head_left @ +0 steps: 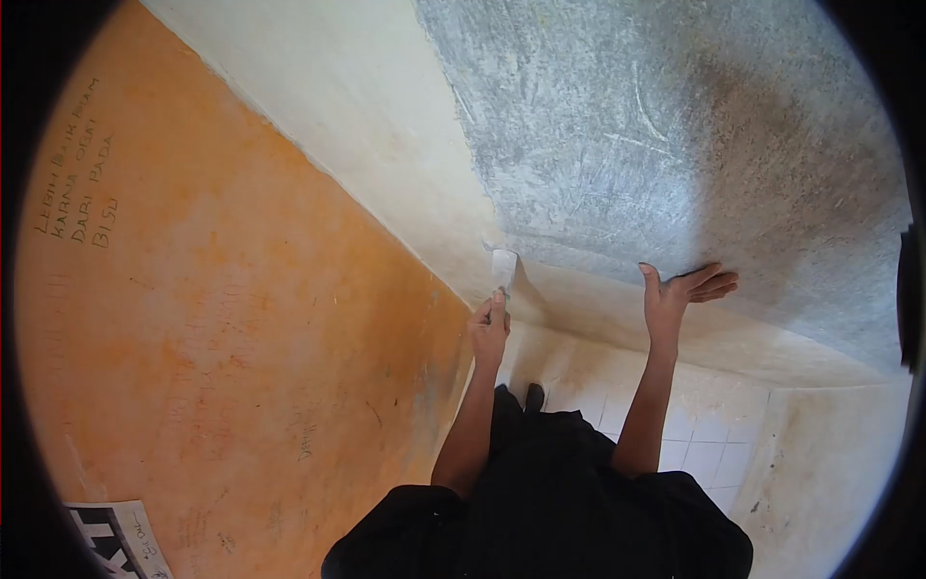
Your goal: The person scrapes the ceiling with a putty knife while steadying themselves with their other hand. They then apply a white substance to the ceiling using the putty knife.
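My left hand (490, 326) is closed round the handle of a putty knife (503, 267), thumb along the tool. The wide pale blade points away from me and touches the wall at the lower left corner of a rough grey patch (588, 135). To the right, my right hand (683, 291) is empty, its thumb and fingers spread, the fingers resting against the lower part of the grey wall.
An orange wall (241, 338) with handwriting rises on the left, beside a cream wall strip (318, 87). A black-and-white poster (116, 540) hangs at lower left. White floor tiles (709, 458) lie below, beside a pale wall (830, 463) at lower right.
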Tool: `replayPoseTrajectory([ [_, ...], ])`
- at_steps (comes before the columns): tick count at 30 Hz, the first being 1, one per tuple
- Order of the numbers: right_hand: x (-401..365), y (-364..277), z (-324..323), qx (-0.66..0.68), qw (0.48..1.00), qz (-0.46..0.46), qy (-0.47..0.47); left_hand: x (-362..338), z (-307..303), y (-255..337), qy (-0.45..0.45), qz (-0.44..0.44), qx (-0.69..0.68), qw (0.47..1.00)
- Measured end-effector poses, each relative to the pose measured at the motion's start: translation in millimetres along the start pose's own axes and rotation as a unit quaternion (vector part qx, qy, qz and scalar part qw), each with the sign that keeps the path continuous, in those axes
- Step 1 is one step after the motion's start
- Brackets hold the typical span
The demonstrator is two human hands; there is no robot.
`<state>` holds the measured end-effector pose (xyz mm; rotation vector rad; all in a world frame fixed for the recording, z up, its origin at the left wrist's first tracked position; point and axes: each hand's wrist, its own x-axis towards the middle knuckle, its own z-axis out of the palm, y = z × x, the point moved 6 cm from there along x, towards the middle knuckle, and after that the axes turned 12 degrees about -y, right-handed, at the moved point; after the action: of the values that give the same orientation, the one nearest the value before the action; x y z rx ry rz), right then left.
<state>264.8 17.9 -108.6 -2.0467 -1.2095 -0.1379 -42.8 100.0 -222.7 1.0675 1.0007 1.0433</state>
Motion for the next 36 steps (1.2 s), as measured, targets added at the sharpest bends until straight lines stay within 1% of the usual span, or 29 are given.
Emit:
replayPoseTrajectory([
  [2, 7.8, -3.9, 0.9, -0.005, 1.0, -0.005, 0.011, 11.4, 6.0, 12.8, 0.006, 0.023, -0.007, 1.0],
  [3, 8.5, -3.0, 1.0, 0.009, 1.0, 0.006, 0.007, 13.9, 10.1, 24.6, 0.012, 0.036, -0.012, 0.999],
  [4, 2.6, -0.7, 1.7, 0.021, 1.0, 0.02, -0.004, 16.1, 11.3, 39.4, 0.012, 0.03, -0.011, 0.999],
  [6, -6.5, 0.8, 0.4, 0.009, 1.0, 0.019, -0.013, 20.0, 14.1, 70.6, 0.0, 0.044, 0.051, 0.998],
  [7, 2.2, -2.0, 0.8, 0.005, 1.0, 0.01, -0.004, 19.9, 11.7, 58.2, 0.001, 0.052, 0.048, 0.997],
  [9, 3.1, -2.8, -0.2, 0.009, 1.0, 0.004, 0.002, 8.4, -3.9, 8.9, 0.03, 0.032, 0.014, 0.999],
  [10, 2.7, -2.8, -0.9, 0.011, 1.0, 0.0, 0.001, 7.6, -3.3, 6.5, 0.026, 0.034, 0.015, 0.999],
  [11, 6.1, -3.0, -0.8, 0.013, 1.0, 0.0, 0.005, 9.8, -3.8, 1.8, 0.022, 0.017, 0.008, 1.0],
  [12, 5.4, -3.8, -0.7, 0.009, 1.0, 0.004, 0.007, 8.1, -4.7, 2.6, 0.019, -0.006, 0.003, 1.0],
  [13, 2.1, -4.3, -0.5, 0.003, 1.0, 0.008, 0.004, 3.2, -6.0, 4.0, 0.021, -0.01, 0.005, 1.0],
  [15, 4.1, -5.4, 0.9, 0.009, 1.0, 0.009, 0.004, 2.2, -2.9, 10.9, 0.007, -0.003, -0.021, 1.0],
  [17, -0.9, -2.9, -1.1, 0.009, 1.0, 0.01, 0.0, 1.6, -9.4, -5.2, -0.001, -0.002, -0.015, 1.0],
  [19, 1.5, -2.9, 1.3, 0.008, 1.0, 0.019, -0.002, 3.8, -4.4, 5.5, -0.006, 0.014, -0.012, 1.0],
  [21, 5.5, -5.5, 1.1, -0.005, 1.0, 0.003, 0.013, 4.6, 2.4, 10.0, 0.013, -0.029, -0.044, 0.999],
  [22, 3.2, -6.6, 0.4, -0.022, 1.0, -0.008, 0.02, 3.8, 1.7, 9.6, 0.015, -0.032, -0.044, 0.998],
  [24, 2.9, -7.9, 1.2, -0.013, 1.0, 0.008, 0.009, 0.3, -4.3, 13.3, 0.018, 0.003, -0.008, 1.0],
  [26, 3.1, -7.8, 0.2, -0.003, 1.0, 0.015, 0.0, 1.1, -14.0, -6.1, 0.014, -0.006, -0.002, 1.0],
  [27, 7.5, -7.7, 1.8, 0.0, 1.0, 0.015, 0.0, 6.9, -12.5, 0.3, 0.006, -0.006, 0.005, 1.0],
  [28, 13.0, -6.3, 3.9, 0.003, 1.0, 0.016, 0.003, 12.2, -8.4, 6.3, 0.004, 0.0, 0.005, 1.0],
  [30, 8.8, 1.8, 8.1, 0.003, 1.0, 0.024, -0.008, 6.3, -2.6, 9.2, 0.007, -0.002, -0.046, 0.999],
  [31, 5.5, 5.6, 11.7, 0.004, 0.999, 0.03, -0.013, 7.9, -6.3, 6.3, 0.007, -0.005, -0.044, 0.999],
  [34, -0.8, 10.9, 11.9, 0.004, 0.999, 0.04, -0.029, 3.5, -9.1, 6.2, -0.003, 0.027, -0.02, 0.999],
  [36, 5.3, 0.1, 5.6, -0.007, 1.0, 0.019, -0.003, 9.3, -4.1, 11.7, 0.013, 0.001, 0.006, 1.0],
])
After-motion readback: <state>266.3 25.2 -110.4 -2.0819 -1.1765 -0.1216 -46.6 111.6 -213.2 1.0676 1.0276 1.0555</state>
